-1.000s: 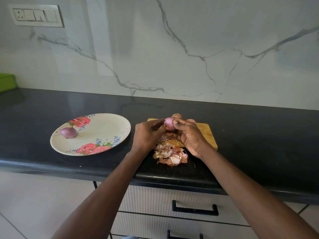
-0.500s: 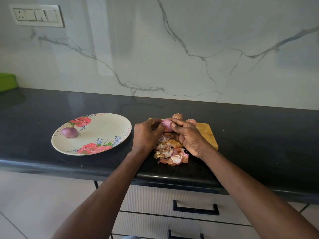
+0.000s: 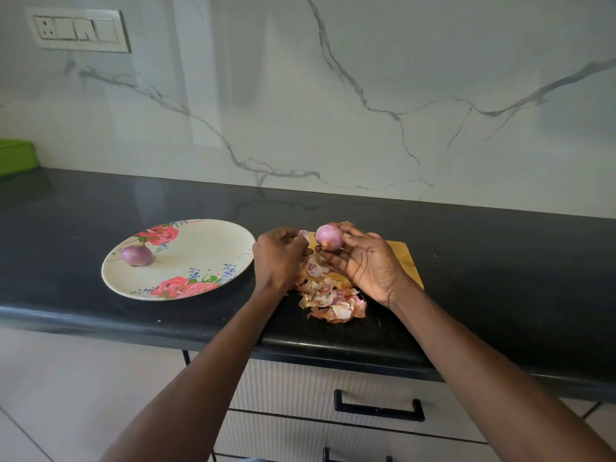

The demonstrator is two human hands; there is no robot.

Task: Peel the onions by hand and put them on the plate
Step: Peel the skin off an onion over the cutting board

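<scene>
pink and bare now, the onion (image 3: 329, 237) sits pinched in the right hand (image 3: 366, 261) over the chopping board (image 3: 405, 258); a second ago both hands worked it. the left hand (image 3: 279, 258) has pulled away pinching a skin flake (image 3: 304, 233). one peeled onion (image 3: 137, 255) lies by the plate's (image 3: 200, 245) left rim, one peel heap (image 3: 330, 300) near the bench's front edge.

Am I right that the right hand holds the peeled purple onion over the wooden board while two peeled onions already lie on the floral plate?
Not quite: the head view shows only one peeled purple onion on the round floral plate. The right hand does hold a peeled purple onion over the wooden cutting board.
</scene>
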